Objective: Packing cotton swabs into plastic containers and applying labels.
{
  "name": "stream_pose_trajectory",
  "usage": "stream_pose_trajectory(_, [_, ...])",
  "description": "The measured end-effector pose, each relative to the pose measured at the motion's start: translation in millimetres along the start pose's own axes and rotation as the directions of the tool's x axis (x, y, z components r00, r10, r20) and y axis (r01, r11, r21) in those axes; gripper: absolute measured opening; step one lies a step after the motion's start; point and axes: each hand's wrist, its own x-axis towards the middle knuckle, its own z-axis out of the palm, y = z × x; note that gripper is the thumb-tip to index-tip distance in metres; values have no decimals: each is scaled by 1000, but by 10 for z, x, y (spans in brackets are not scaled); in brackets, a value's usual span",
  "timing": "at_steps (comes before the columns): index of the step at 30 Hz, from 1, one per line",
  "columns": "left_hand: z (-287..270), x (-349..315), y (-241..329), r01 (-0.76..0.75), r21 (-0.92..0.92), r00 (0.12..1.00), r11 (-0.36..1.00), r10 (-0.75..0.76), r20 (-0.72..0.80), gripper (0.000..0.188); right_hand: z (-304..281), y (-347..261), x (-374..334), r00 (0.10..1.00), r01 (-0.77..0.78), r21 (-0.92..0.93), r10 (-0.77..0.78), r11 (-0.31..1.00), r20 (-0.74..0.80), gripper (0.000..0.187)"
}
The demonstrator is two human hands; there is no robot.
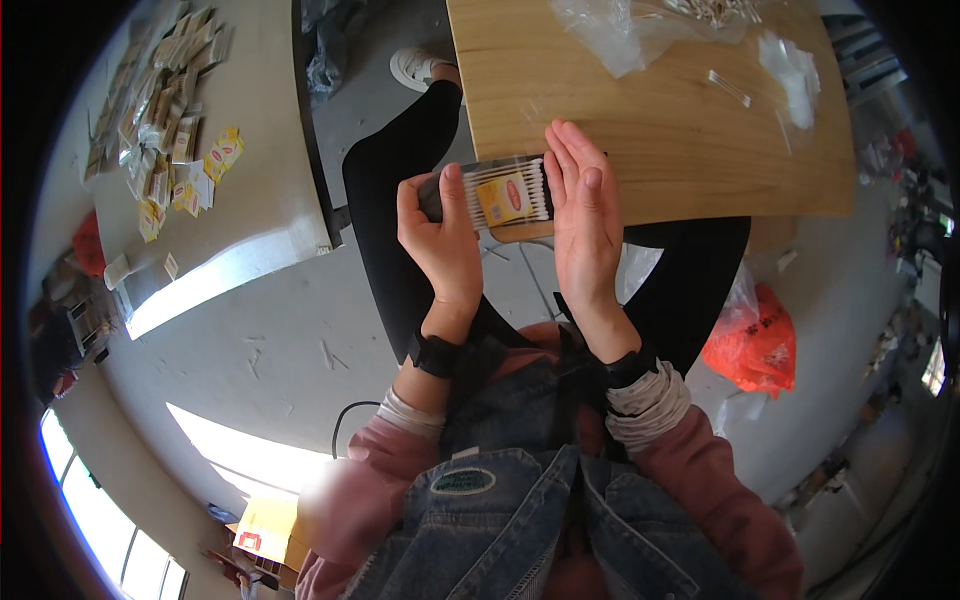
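A flat bundle of white cotton swabs (538, 196) with a yellow-and-red label card (504, 198) lies across my left hand (442, 240). The left thumb is on top and the fingers are curled round its left end. Clear film seems to cover the swabs, and a dark flat piece (430, 198) shows at that end. My right hand (584, 230) stands upright at the bundle's right end, fingers stretched out and palm side toward the swab tips. Whether it touches them I cannot tell.
Beyond my hands is a wooden table (650, 150) with clear plastic bags (615, 35), loose swabs (730, 88) and a swab pile (715, 10). On the left table (255, 190) lie many swab packs (165, 110) and yellow cards (222, 153). An orange bag (755, 345) sits at right.
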Motion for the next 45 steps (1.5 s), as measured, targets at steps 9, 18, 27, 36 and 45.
stream_pose_trajectory(9, [-139,59,-131,-14,7,1000,1000,14,26,25,-120,-95,65,995,93,-121,-98,988,-37,46])
stream_pose_trajectory(18, [27,-149,770,-540,74,790,838,474,389,17,-1963,-828,1381,933,157,-983,-342,96,116,29])
stream_pose_trajectory(27, [1980,891,1337,-899,323,437,297,548,713,39,-1842,-568,1366,862,469,-770,-412,432,294,12])
stream_pose_trajectory(36, [2537,1395,1344,-985,166,139,-54,331,933,41,-2006,-565,1312,863,481,-723,-412,496,292,14])
stream_pose_trajectory(45, [2603,1374,1403,-967,185,71,-175,514,855,15,-2043,-584,1260,852,479,-744,-451,466,266,15])
